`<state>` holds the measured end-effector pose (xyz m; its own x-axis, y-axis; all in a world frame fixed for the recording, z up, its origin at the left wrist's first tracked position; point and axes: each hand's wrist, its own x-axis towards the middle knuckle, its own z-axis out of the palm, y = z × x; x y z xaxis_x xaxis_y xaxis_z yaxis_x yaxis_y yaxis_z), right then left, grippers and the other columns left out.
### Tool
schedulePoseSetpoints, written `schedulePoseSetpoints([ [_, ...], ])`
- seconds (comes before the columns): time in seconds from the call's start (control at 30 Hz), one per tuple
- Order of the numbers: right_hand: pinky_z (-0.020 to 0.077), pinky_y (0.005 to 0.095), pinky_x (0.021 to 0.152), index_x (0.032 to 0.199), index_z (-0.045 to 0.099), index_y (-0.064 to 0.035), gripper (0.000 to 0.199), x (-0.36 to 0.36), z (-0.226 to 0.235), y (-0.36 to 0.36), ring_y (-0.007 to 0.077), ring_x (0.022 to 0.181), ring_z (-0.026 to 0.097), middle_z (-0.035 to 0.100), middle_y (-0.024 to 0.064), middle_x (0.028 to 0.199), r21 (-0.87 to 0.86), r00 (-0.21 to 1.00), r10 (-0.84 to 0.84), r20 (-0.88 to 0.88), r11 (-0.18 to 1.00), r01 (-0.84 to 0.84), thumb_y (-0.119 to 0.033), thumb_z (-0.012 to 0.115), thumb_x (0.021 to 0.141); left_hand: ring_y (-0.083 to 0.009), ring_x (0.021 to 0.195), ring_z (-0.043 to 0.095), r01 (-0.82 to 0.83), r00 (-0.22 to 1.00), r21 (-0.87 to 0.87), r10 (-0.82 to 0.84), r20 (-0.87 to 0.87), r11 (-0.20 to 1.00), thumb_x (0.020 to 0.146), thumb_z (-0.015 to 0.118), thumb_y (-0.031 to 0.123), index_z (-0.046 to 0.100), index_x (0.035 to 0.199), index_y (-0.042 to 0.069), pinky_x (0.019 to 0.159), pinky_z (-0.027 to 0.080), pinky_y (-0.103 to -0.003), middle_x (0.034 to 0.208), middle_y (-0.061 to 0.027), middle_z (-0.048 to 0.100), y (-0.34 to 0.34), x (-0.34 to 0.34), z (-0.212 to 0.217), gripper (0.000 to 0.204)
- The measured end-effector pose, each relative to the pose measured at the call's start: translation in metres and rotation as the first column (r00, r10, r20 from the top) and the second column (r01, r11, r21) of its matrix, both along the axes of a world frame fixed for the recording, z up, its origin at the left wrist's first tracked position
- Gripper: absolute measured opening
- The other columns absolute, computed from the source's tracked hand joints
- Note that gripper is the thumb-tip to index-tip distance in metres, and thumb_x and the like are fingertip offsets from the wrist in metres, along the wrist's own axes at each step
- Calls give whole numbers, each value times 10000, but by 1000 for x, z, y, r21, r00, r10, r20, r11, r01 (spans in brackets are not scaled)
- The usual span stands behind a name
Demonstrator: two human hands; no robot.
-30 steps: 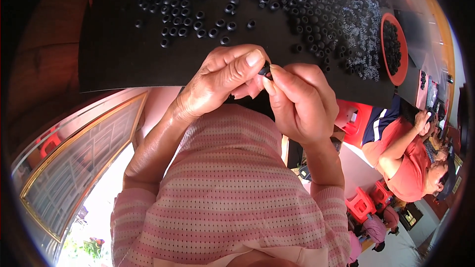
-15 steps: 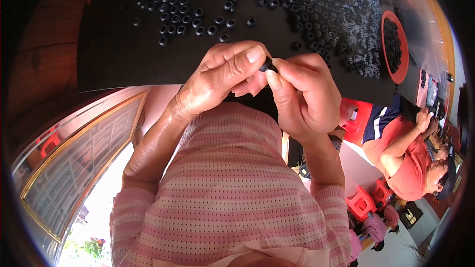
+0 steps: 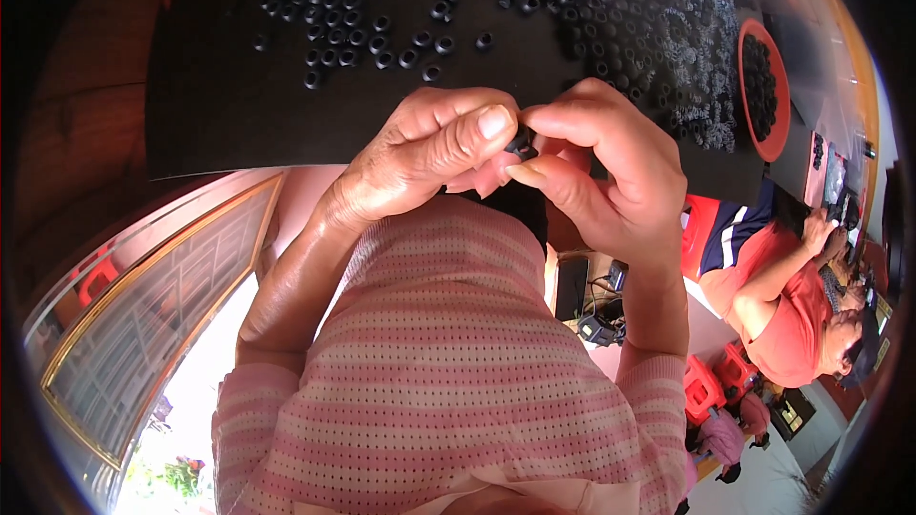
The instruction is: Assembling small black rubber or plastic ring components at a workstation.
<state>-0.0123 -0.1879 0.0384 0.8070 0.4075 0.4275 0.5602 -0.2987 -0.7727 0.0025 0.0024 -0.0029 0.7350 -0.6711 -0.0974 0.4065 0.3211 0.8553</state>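
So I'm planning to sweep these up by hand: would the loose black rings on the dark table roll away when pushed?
Probably. The black rings look round and small, so ones on edge may roll. Most seem to lie flat, likelier to slide. The one pinched between left hand and right hand looks light.

I see no packages, labels or signs anywhere around me. The nearest thing to a screen is a small flat bluish rectangle [image 3: 836,177] at the far right edge of the black table [image 3: 229,114], too small and blurred to tell for sure.
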Motion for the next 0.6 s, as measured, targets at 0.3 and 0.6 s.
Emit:
schedulePoseSetpoints([
  [0.3,416,236,483,1045,628,31,340,-2,-5,1,133,590,541,616,88,802,-6,998,36,52,999,-35,-99,749,756,-49,535,407,0,1000,-84,0,-4,996,960,528,339,608,792,19,473,322,-219,629,-14,528,-1,-3,0,370],
  [0.6,368,267,411,911,596,0,281,-1,-9,6,142,500,505,580,58,668,-3,983,-10,182,1000,11,-85,783,719,-123,481,545,-24,998,-110,31,63,994,921,580,331,642,968,-37,399,375,-225,638,-58,582,-2,-1,-4,376],
])
